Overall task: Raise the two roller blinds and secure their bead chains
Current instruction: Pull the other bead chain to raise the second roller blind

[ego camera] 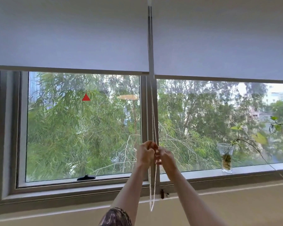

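Both hands, left [145, 153] and right [165, 156], pinched the bead chains [153, 185] between two half-raised blinds [69, 35]; no writing was legible.

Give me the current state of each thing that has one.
left blind: part raised
right blind: part raised, hem slightly lower
bead chains: hanging loose, unsecured
left hand: closed on chains
right hand: closed on chains
glass vase: upright on sill

Two bare forearms, no rings or watch visible. Well below the left hand [145, 154], a dark patterned sleeve [116, 217] covers the upper arm.
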### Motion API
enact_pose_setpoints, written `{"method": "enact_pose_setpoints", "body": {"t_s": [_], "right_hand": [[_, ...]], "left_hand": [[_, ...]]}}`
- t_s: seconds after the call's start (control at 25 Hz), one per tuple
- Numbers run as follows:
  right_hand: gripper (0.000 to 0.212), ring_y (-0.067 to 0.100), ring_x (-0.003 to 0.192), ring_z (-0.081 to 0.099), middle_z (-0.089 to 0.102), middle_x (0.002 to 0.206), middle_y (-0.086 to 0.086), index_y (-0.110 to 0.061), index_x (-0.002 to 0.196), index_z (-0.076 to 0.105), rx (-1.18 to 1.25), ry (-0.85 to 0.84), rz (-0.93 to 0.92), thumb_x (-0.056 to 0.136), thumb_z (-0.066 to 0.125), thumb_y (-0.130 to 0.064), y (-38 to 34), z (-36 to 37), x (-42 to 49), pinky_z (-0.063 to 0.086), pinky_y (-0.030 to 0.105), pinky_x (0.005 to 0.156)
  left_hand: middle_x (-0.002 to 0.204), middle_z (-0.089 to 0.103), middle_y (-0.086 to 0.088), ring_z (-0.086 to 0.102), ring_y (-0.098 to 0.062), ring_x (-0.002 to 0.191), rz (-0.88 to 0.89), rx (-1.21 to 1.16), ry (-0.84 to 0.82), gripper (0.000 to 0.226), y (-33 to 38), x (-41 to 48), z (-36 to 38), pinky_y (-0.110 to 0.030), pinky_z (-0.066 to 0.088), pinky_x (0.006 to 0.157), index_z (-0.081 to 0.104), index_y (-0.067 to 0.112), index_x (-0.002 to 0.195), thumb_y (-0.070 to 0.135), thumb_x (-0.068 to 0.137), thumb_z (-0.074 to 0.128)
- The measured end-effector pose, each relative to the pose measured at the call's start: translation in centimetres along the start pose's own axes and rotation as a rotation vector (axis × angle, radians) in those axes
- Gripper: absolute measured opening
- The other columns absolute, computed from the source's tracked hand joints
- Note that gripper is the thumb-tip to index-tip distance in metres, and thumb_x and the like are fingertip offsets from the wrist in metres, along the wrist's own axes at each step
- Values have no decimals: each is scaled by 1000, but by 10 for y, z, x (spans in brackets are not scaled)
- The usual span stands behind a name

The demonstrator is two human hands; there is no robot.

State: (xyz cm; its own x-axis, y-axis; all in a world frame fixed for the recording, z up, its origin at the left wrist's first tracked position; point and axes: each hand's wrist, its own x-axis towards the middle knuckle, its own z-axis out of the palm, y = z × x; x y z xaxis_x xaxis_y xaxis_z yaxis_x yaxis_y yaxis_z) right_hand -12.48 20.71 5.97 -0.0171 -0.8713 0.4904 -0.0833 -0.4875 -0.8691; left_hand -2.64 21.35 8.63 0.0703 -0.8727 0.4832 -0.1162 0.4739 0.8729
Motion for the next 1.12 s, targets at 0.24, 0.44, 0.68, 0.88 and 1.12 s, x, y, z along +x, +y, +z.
{"method": "enact_pose_setpoints", "body": {"t_s": [0.24,0.44,0.68,0.88,1.12], "right_hand": [[24,21,70,63,69,83,10,-11,107,57,-25,72,-92,100,39,-26,-59,5,36,50,33,66],[21,8,50,39,51,67,1,-10,99,58,34,159,-122,100,37,-12,-65,10,36,32,19,45],[25,11,50,38,49,61,0,-9,84,57,-63,241,-253,96,37,-2,-62,23,20,30,21,47],[24,13,51,41,49,61,1,-8,84,57,-84,224,-261,98,37,-6,-44,26,8,36,24,49],[23,8,62,58,66,77,0,-13,88,64,-158,198,-244,98,43,-10,-19,26,0,48,22,57]], "left_hand": [[54,55,2,44,-7,42,-38,44,-24,43,-51,-29,11,-19,37,40,62,14,66,-13,89,38],[55,57,-4,50,-10,44,-13,69,-94,40,-66,-46,16,-24,48,47,62,9,68,-12,90,37],[75,68,-12,63,-2,55,-71,29,-192,29,-57,-38,3,-13,49,57,64,3,81,-1,98,41],[94,69,-10,56,-5,65,-61,16,-188,28,-37,-21,-13,-12,49,54,64,-2,105,8,100,38],[96,66,-15,62,-20,86,16,-212,-55,30,10,0,-11,-26,53,74,60,-5,109,9,100,36]]}}
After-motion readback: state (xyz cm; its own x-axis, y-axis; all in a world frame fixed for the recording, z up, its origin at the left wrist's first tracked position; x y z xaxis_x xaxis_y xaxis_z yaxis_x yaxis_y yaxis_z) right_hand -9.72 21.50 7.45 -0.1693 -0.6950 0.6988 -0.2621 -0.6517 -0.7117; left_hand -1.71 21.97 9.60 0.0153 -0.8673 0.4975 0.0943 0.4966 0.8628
